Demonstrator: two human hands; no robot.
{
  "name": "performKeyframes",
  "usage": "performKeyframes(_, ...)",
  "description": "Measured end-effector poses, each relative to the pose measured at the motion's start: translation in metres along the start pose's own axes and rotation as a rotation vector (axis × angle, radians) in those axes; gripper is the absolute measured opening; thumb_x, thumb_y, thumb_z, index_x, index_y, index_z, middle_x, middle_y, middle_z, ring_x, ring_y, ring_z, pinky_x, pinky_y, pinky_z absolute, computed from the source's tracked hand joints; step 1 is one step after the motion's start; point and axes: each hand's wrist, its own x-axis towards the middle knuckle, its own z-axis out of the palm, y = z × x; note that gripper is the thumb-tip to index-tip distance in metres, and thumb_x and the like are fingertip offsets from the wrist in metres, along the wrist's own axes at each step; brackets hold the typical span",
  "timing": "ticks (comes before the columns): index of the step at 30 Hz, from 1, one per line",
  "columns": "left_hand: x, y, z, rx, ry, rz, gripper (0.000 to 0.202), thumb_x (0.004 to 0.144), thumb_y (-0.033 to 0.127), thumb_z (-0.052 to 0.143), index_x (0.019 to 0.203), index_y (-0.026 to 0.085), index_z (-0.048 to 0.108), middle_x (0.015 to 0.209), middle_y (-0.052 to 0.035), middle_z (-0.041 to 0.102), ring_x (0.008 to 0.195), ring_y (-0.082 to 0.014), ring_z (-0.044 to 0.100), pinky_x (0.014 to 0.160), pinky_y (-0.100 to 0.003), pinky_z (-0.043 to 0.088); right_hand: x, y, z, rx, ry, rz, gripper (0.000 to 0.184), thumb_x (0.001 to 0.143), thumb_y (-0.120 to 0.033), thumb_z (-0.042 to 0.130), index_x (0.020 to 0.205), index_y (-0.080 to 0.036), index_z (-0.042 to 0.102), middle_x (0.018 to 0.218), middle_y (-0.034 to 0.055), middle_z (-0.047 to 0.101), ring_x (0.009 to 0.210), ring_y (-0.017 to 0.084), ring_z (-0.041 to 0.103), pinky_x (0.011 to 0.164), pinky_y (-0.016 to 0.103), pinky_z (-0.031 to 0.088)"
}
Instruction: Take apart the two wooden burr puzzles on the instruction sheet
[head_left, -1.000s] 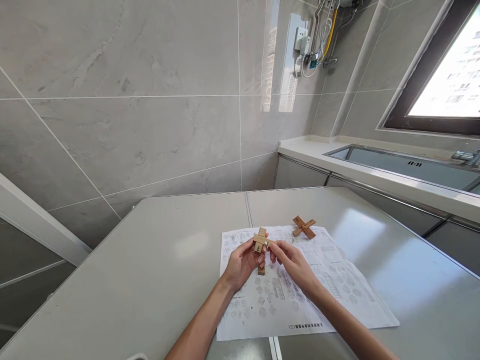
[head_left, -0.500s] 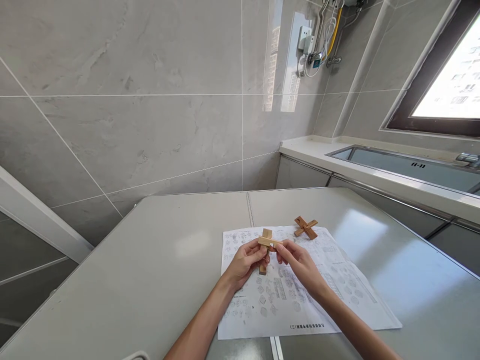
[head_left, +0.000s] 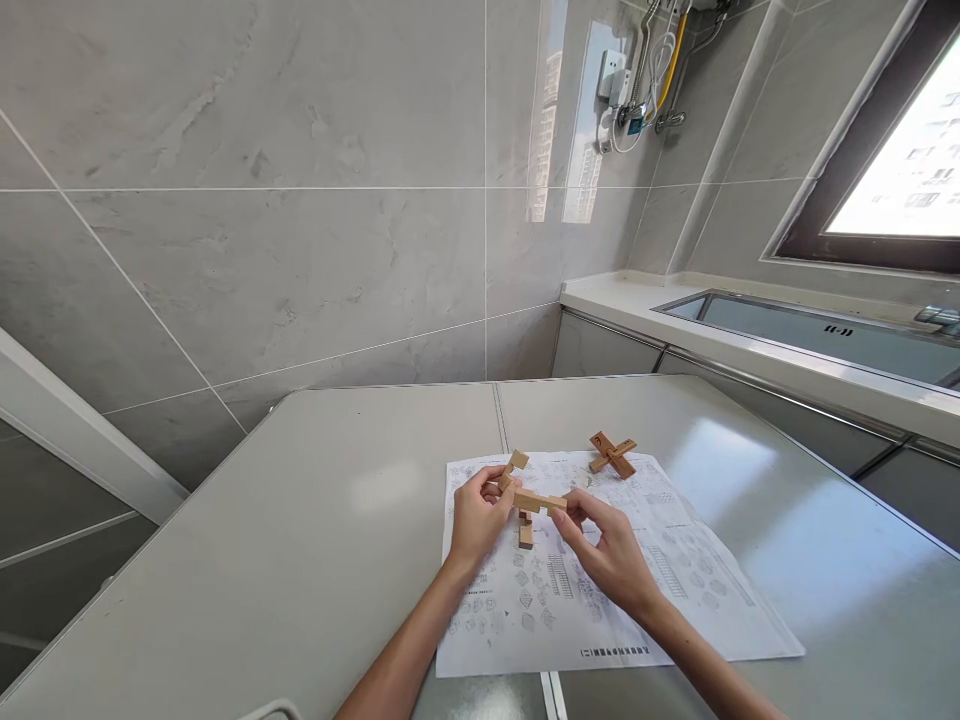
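Over a printed instruction sheet [head_left: 600, 600] on a grey table, both hands work on a small wooden puzzle. My left hand [head_left: 474, 520] is closed round one notched wooden bar [head_left: 513, 466] that tilts up and away. My right hand [head_left: 606, 545] pinches a second bar [head_left: 541, 502] lying crosswise. A third short wooden piece [head_left: 526, 534] hangs or lies just below them; I cannot tell which. A darker wooden cross [head_left: 611, 455] of joined bars rests on the far edge of the sheet, beyond my right hand.
The grey table [head_left: 300, 540] meets a tiled wall at the back. To the right runs a white counter [head_left: 750, 335] with a steel sink [head_left: 810, 325] under a window. Pipes and a socket hang on the wall above.
The wooden assembly has come apart: my left hand tilted its bar up and left, and my right hand drew the crosswise bar down towards the sheet. The camera barely moved.
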Motion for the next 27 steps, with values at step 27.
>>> performKeyframes(27,0.005,-0.012,-0.017,0.707,-0.102,0.148,0.021,0.084,0.016,0.058,0.102,0.026,0.056,0.056,0.0053,0.06,0.073,-0.0268,0.064,0.076,-0.035,0.046,0.05,0.015,-0.008,-0.198,-0.526,0.489,0.043,0.093,-0.033,0.05,0.052,-0.024,0.042,0.04,-0.0015,0.055,0.04,0.013,0.044,0.052,0.026,0.04)
